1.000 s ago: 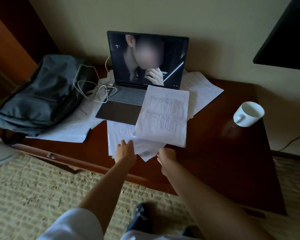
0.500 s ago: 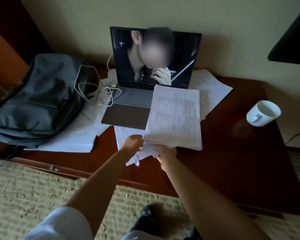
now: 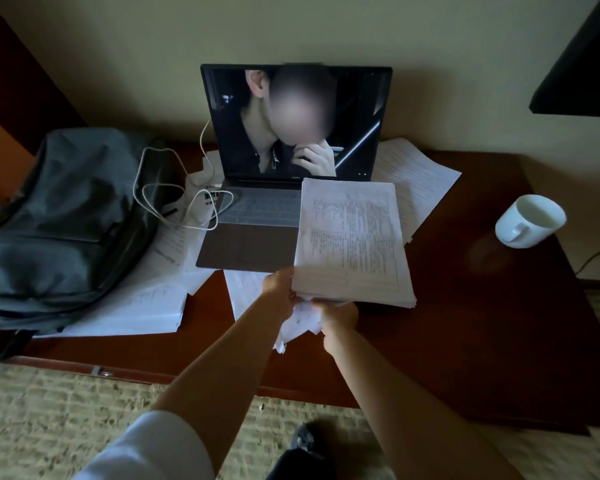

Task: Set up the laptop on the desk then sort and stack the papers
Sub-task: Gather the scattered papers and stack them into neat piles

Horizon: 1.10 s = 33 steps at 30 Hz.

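Left hand: left hand (image 3: 280, 292) grips the near left corner of the stack (image 3: 352, 240), fingers curled under its edge.
Right hand: right hand (image 3: 336, 315) holds the stack's near edge from below; loose sheets (image 3: 297, 322) droop crumpled between the two hands, and which hand has them I cannot tell.
Stack: thick, printed, lifted at the near end; its far end lies over the right side of the laptop (image 3: 274, 174) keyboard.
Laptop: open on the desk (image 3: 482, 323), screen lit, so setup looks done; the sorting is under way.
Other papers: a sheet (image 3: 245, 292) flat under the laptop's front edge, a pile (image 3: 136, 306) partly under the backpack (image 3: 63, 216), more (image 3: 420, 178) fanned out right of the screen.
Risk, slip: the grip is only along one edge, so the heavy stack could sag and shed sheets onto the floor.
Risk, laptop: dragging the stack could nudge the keyboard or push the screen back.
Risk, cable: the white cable (image 3: 174, 202) loops beside the keyboard; papers pulled from the left could snag it.
Risk, crumple: the drooping sheets may crease further if squeezed.
Cup: cup (image 3: 530, 220) lies tilted towards the camera, well apart at right; it looks empty inside.
Backpack: lying closed; contents hidden.
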Each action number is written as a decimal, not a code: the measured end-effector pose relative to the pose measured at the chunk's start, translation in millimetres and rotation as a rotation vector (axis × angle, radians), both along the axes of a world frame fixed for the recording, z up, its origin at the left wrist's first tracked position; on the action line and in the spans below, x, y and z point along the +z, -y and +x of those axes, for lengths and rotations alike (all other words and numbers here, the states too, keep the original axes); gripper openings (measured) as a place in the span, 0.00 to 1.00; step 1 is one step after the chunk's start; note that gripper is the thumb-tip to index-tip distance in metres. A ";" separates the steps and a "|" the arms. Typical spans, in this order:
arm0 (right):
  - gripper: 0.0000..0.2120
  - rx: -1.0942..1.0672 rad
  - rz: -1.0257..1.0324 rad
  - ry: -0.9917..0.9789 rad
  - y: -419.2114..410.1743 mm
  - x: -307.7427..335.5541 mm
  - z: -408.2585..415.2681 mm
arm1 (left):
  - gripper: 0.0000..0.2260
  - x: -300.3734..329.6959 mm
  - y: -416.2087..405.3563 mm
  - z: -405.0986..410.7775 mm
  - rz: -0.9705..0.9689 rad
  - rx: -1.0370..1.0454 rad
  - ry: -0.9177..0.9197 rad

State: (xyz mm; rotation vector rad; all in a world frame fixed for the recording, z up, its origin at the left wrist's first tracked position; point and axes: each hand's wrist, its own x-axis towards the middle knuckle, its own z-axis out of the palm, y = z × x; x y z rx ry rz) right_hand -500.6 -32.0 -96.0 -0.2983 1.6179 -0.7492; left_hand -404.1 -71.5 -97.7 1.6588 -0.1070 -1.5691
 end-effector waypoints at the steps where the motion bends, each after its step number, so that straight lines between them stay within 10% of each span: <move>1: 0.19 -0.015 -0.010 -0.017 -0.1 -3.8 -0.2 | 0.04 0.4 1.4 -0.7 0.012 0.002 0.014; 15: 0.16 0.083 0.070 -0.033 -33.7 -19.1 -62.4 | 0.09 5.2 4.4 -20.1 -0.087 0.125 -0.016; 25: 0.16 0.167 -0.042 0.162 -51.3 16.4 -153.3 | 0.22 20.5 -28.3 -82.5 0.036 -0.188 0.269; 33: 0.16 0.328 -0.041 0.154 -64.9 26.7 -193.1 | 0.07 20.0 -47.3 -116.2 0.043 -0.180 0.473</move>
